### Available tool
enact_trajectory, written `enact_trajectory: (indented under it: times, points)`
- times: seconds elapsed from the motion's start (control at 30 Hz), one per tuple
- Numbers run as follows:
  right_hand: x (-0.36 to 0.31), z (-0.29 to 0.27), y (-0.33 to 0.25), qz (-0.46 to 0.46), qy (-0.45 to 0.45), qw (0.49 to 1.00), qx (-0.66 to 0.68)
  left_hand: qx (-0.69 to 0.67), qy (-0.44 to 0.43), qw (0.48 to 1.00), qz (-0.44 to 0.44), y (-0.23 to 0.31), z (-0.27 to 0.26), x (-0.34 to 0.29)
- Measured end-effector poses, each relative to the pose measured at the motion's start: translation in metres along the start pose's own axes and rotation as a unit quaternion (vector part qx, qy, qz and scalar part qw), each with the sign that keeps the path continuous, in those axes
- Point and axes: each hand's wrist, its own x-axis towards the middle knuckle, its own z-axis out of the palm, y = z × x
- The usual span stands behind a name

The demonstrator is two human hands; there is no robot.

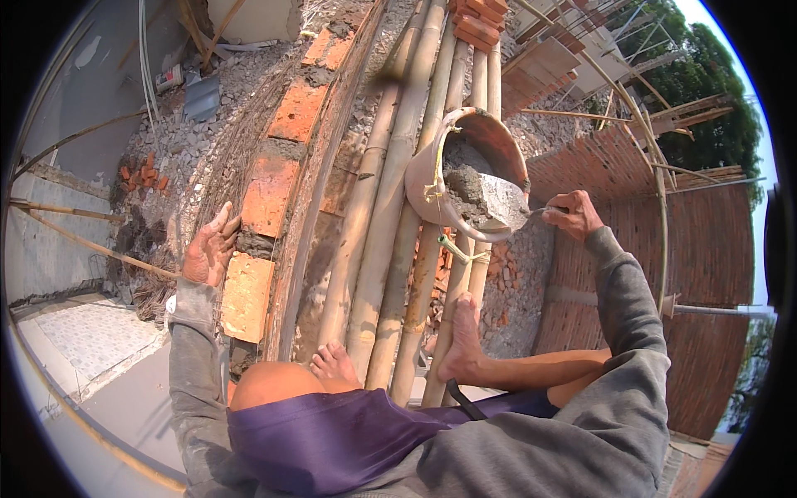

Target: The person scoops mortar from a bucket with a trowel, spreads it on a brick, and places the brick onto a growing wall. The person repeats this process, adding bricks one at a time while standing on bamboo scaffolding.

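My right hand is closed round the handle of a trowel. Its flat blade rests inside a tilted bucket, against grey wet mortar. The bucket stands on bamboo poles in front of me, and yellowish cord is tied at its side. To the left, my left hand is at the outer edge of a brick course, fingers stretched out and holding nothing visible. Beside it lie an orange brick and a paler brick, with a mortar joint between them.
My bare feet are on bamboo poles running away from me. A stack of bricks sits at their far end. Rubble covers the ground far below on the left. A brick wall rises at right, with a thin bamboo pole before it.
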Motion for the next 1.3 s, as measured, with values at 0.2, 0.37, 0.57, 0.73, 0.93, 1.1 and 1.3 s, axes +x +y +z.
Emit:
enact_trajectory:
  times: [0.2, 0.37, 0.57, 0.73, 0.93, 1.1, 1.3]
  points:
    - [-0.019, -0.036, -0.072, 0.017, 0.044, 0.999, 0.004, -0.079, 0.005, 0.997, -0.004, -0.018, -0.014, 0.004]
    - [0.002, 0.007, -0.152, -0.13, 0.018, 0.985, 0.114, -0.071, 0.042, 0.997, 0.014, -0.024, -0.017, 0.005]
    - [0.02, 0.118, -0.25, -0.268, 0.128, 0.955, -0.01, -0.006, 0.025, 1.0, 0.016, -0.021, -0.009, -0.001]
    - [0.006, 0.207, -0.299, -0.281, 0.264, 0.908, -0.162, 0.033, 0.015, 0.998, 0.054, -0.023, -0.002, -0.002]
    - [0.003, 0.19, -0.297, -0.216, 0.104, 0.966, 0.099, -0.018, 0.001, 0.998, 0.063, -0.016, 0.007, -0.006]
    - [0.007, 0.169, -0.287, -0.117, -0.282, 0.866, 0.396, -0.038, -0.028, 0.998, 0.034, -0.006, 0.018, -0.013]
    - [0.048, 0.175, -0.278, -0.361, -0.022, 0.931, 0.045, -0.006, 0.011, 0.999, 0.037, -0.004, 0.018, -0.017]
